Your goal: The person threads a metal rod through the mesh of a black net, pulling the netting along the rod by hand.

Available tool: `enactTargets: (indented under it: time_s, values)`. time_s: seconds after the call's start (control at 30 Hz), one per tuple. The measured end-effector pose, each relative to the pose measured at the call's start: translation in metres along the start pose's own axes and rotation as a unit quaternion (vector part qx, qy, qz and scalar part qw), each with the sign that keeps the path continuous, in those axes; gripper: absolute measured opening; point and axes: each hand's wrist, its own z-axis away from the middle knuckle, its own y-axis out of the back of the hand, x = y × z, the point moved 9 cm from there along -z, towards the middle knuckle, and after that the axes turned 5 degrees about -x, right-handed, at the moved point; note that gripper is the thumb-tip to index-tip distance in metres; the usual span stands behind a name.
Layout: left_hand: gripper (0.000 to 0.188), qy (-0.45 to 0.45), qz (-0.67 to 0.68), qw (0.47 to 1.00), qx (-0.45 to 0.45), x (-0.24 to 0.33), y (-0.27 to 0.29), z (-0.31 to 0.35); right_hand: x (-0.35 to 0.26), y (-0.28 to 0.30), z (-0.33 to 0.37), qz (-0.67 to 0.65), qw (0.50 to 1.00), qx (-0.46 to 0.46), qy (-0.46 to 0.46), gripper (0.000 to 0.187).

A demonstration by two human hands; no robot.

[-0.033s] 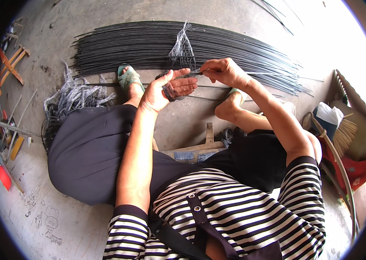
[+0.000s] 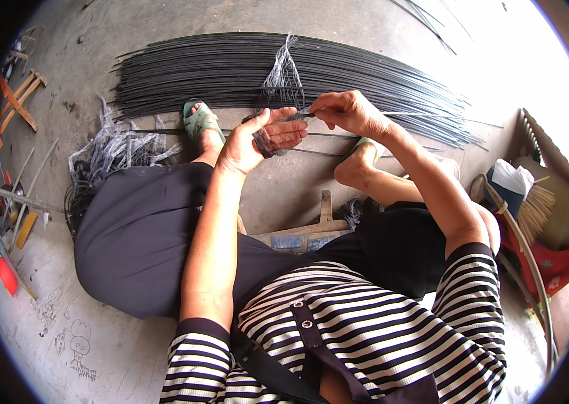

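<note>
My left hand (image 2: pixel 267 138) is held up in the middle with its fingers stretched and thumb apart. Dark mesh-like material (image 2: pixel 262 143) lies against its palm. Just to the right, my right hand (image 2: pixel 348 111) pinches a thin dark piece (image 2: pixel 310 114) whose end reaches toward the left fingertips; its exact kind is too small to make out. Beyond both hands, white and grey netting (image 2: pixel 283 71) hangs over a wide bundle of long black rods (image 2: pixel 197 67) on the floor. The netting's lower end passes behind my left hand.
A tangled heap of grey-white netting (image 2: pixel 123 141) lies left of my sandalled foot (image 2: pixel 201 123). Between my legs stands a low wooden piece (image 2: pixel 311 232). Wooden tools (image 2: pixel 20 101) and sticks lie at far left. On the right are a straw brush (image 2: pixel 537 205) and a red bag (image 2: pixel 560 269).
</note>
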Motion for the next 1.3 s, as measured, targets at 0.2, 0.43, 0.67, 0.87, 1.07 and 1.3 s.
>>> enactTargets:
  time_s: [0.2,0.43,0.67,0.87,1.07,1.3]
  values:
    - [0.064,-0.008,-0.023,1.000,-0.003,0.003,0.005,-0.002,-0.041,-0.021,0.005,0.005,0.996,-0.032,0.087,0.040]
    - [0.061,-0.017,-0.005,1.000,0.021,0.013,0.007,0.003,-0.011,0.005,-0.002,0.144,0.988,0.021,0.052,0.047]
    - [0.061,0.023,0.022,0.999,-0.010,-0.001,-0.001,-0.002,-0.029,-0.009,0.002,0.093,0.993,0.022,0.066,0.036]
    - [0.061,-0.007,-0.014,1.000,-0.009,0.004,-0.007,-0.003,-0.045,-0.009,0.006,0.134,0.983,0.051,0.111,0.041]
    - [0.062,-0.004,0.000,1.000,-0.018,0.007,-0.012,0.001,-0.031,0.005,0.001,0.147,0.981,0.068,0.103,0.037]
    - [0.064,-0.014,-0.011,1.000,0.023,0.007,-0.002,0.001,-0.013,-0.001,-0.001,0.069,0.997,0.018,0.029,0.032]
